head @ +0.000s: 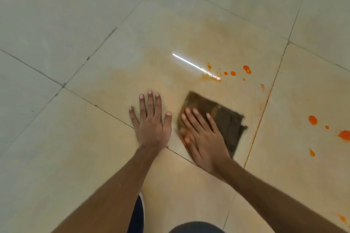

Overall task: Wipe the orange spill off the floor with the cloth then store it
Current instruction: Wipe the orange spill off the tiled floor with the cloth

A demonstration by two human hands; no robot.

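Cloth (223, 119): a dark brown square lying flat on the cream tiled floor (75, 24), its edges blurring.
Right hand (202, 136): pressing down on the cloth's near left part, palm flat, fingers spread.
Left hand (151, 119): resting just left of the cloth, flat on bare tile, fingers spread wide, gripping nothing.
Spill (233, 73): orange drops sitting beyond the cloth, more lying well to its right; a pale orange smear is spreading across the tile beyond and left of the cloth.
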